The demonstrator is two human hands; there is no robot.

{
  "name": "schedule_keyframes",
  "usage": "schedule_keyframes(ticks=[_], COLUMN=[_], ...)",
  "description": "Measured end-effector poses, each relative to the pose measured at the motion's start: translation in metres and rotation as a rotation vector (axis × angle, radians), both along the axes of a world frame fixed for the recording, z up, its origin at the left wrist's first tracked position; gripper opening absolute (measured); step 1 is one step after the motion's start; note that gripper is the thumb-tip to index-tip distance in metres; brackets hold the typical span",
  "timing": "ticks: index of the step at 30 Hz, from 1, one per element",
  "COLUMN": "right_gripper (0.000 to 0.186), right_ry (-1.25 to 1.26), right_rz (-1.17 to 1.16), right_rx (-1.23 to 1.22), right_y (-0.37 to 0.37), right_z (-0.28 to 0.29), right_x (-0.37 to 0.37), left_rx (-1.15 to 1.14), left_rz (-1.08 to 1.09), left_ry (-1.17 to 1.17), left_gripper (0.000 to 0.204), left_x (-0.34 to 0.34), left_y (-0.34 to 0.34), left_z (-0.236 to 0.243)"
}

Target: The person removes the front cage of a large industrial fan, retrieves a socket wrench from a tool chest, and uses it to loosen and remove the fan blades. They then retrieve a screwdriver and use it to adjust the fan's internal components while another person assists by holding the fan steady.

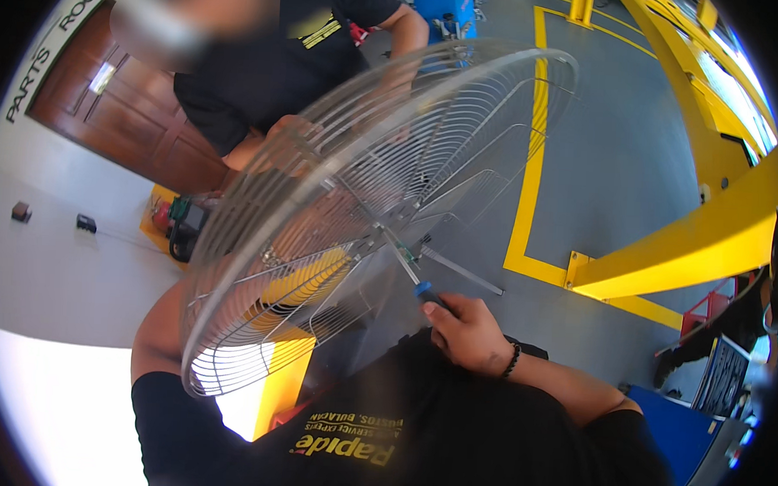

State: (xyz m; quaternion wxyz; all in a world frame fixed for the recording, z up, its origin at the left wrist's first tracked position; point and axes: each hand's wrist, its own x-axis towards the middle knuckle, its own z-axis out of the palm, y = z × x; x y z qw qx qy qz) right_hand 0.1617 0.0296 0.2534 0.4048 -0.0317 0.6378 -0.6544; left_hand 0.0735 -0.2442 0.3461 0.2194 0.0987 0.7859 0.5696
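Closest to the head camera, tilted across the middle: round wire fan guard (325, 167). Gripping a screwdriver (422, 290) in the right hand (474, 334), shaft pointed toward the guard's centre; cannot tell the left hand's hold behind the wires. Crowded on the far side by a co-worker (248, 89). Giving way rightward to grey floor (619, 149), edged by a yellow line (522, 214) and slanting yellow beam (683, 260).

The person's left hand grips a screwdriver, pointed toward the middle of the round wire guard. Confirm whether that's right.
Wrong hand: the head view shows the right hand gripping the screwdriver, pointed toward the middle of the round wire guard.
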Motion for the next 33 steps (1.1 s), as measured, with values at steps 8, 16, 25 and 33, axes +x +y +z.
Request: schedule_keyframes(ticks=[8, 16, 25, 33], right_gripper=[0.033, 0.028, 0.020, 0.035], right_ry=[-0.387, -0.047, -0.068, 1.103], right_rz=[-0.131, -0.124, -0.295, -0.101], right_rx=[-0.360, -0.265, -0.305, 0.099], right_y=[0.020, 0.018, 0.015, 0.020], right_z=[-0.018, -0.028, -0.028, -0.023], right_x=[-0.005, -0.004, 0.000, 0.002], left_rx=[-0.185, -0.531, 0.246, 0.877], left_rz=[0.053, 1.071, 0.879, 0.726], left_ry=[0.116, 1.131, 0.144, -0.161], left_gripper=[0.057, 0.044, 0.035, 0.045], left_x=[0.014, 0.221, 0.174, 0.119], left_y=[-0.073, -0.086, 0.101, 0.148], left_z=[0.026, 0.122, -0.112, -0.136])
